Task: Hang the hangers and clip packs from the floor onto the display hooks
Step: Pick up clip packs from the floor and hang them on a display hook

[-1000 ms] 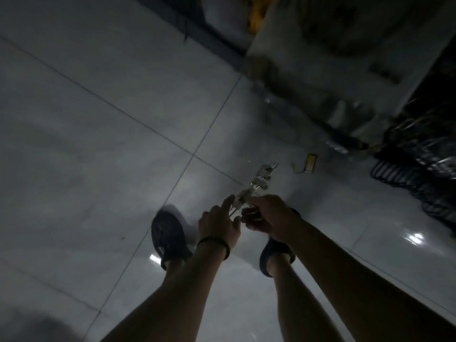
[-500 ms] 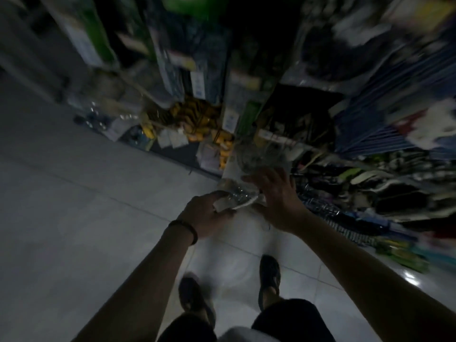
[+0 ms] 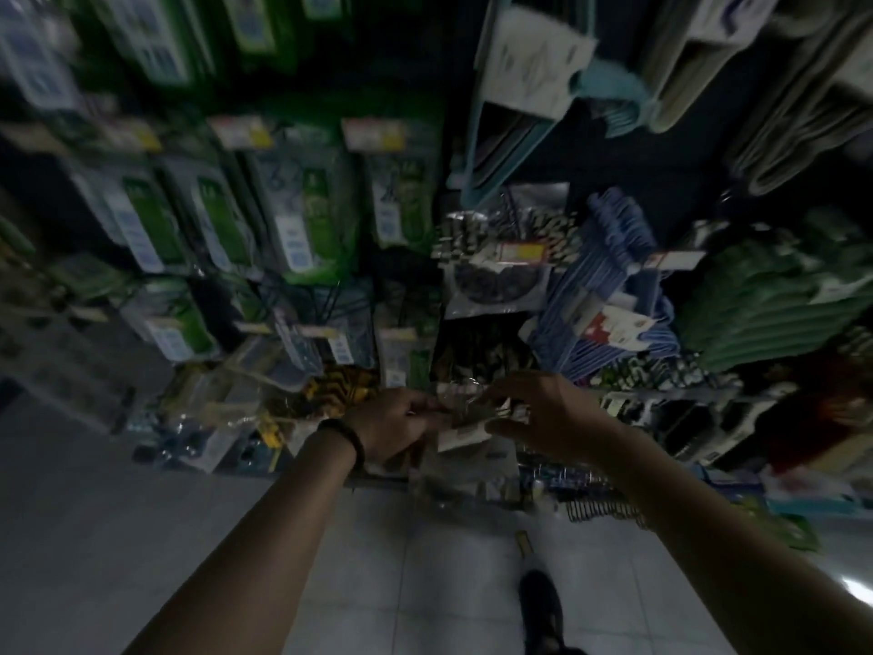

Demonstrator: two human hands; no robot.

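Note:
A clear clip pack (image 3: 467, 420) with a pale card top is held up between both hands in front of the lower rows of the display wall. My left hand (image 3: 394, 425) pinches its left edge with curled fingers. My right hand (image 3: 536, 413) grips the right side, fingers bent over the top. The hook behind the pack is hidden by my hands and by blur. Hanging packs of clips (image 3: 496, 257) fill the hooks just above. Blue hangers (image 3: 609, 286) and green hangers (image 3: 774, 295) hang to the right.
Green-carded packs (image 3: 312, 215) cover the wall to the left, and yellow items (image 3: 340, 390) hang low beside my left hand. Dark hangers (image 3: 604, 510) and other goods lie on the grey tiled floor (image 3: 165, 536) at the display's foot. One shoe (image 3: 541, 607) shows below.
The view swung up from the floor to the display wall. Both hands lifted the clip pack from near my feet and carried it up against the lower hooks.

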